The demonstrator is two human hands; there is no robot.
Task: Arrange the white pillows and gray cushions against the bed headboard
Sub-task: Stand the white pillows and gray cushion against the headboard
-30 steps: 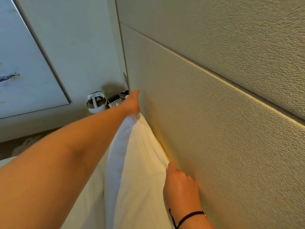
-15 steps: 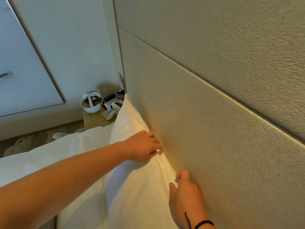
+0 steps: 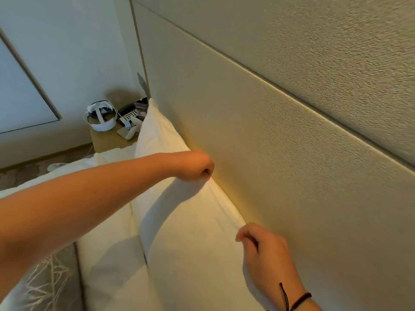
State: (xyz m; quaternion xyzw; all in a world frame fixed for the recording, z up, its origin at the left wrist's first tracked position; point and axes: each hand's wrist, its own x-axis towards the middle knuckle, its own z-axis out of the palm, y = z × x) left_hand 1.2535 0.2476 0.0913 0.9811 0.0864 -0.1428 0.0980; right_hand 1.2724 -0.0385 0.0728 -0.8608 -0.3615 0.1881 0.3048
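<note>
A white pillow (image 3: 190,232) stands on edge against the beige padded headboard (image 3: 280,153). My left hand (image 3: 195,167) reaches across from the left and is closed on the pillow's top edge, close to the headboard. My right hand (image 3: 265,250), with a black cord on its wrist, pinches the same top edge nearer to me. A second white pillow (image 3: 107,254) lies flat in front of the upright one. A gray cushion (image 3: 45,283) with a pale branch pattern shows at the lower left, partly hidden under my left forearm.
A wooden nightstand (image 3: 105,140) stands past the bed's far end. It carries a white headset (image 3: 101,115), a phone keypad (image 3: 130,115) and small items. White bedding (image 3: 74,167) covers the mattress. A plain wall (image 3: 74,52) lies beyond.
My left hand has slid back along the pillow's top edge from its far corner toward me and closed into a pinch. My right hand's fingers have curled onto the edge.
</note>
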